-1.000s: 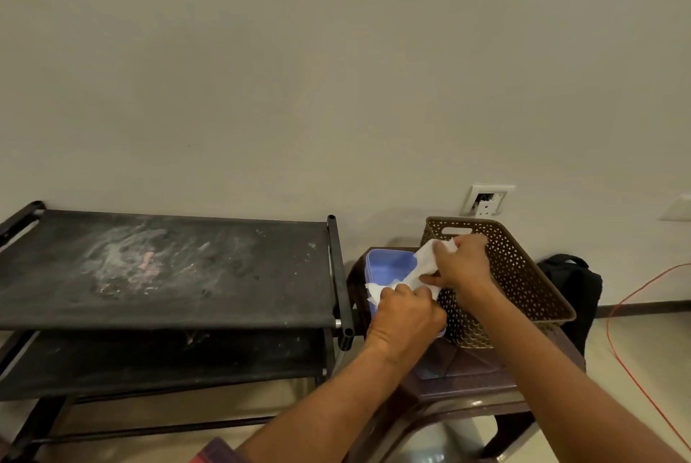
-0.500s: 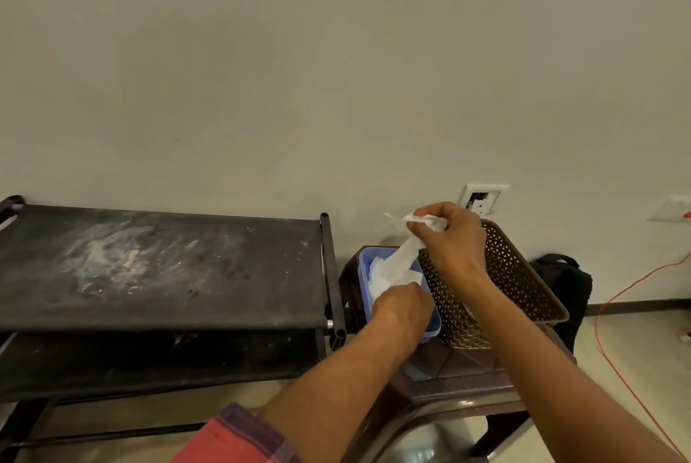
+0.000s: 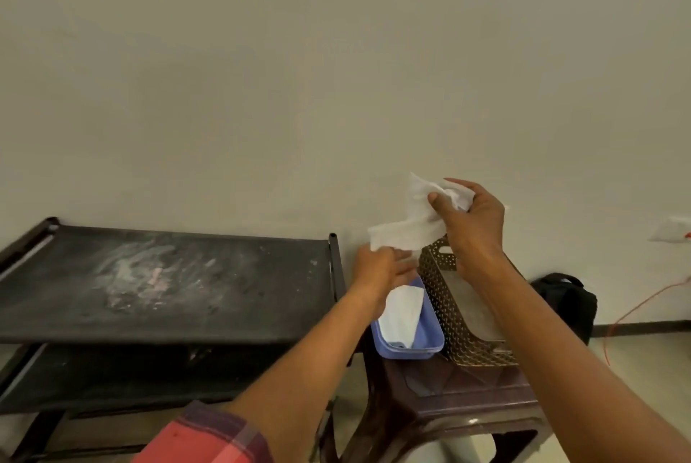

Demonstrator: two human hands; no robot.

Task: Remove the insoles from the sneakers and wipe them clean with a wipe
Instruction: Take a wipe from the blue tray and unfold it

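Note:
A white wipe (image 3: pixel 415 221) hangs in the air between both hands, clear of the box below. My right hand (image 3: pixel 469 217) grips its upper end, and my left hand (image 3: pixel 381 264) pinches its lower left corner. Under my left hand stands a light blue plastic box (image 3: pixel 422 341) with more white wipes (image 3: pixel 402 315) folded inside. No sneakers or insoles are in view.
The blue box and a brown perforated basket (image 3: pixel 445 298) stand on a dark brown plastic stool (image 3: pixel 448 399). A dusty black shoe rack (image 3: pixel 168 287) is at the left. A black bag (image 3: pixel 564 302) and an orange cable (image 3: pixel 635 309) lie by the wall at the right.
My right hand has lifted the wipe up and out of the blue box. My left hand has left the box and taken the wipe's lower corner.

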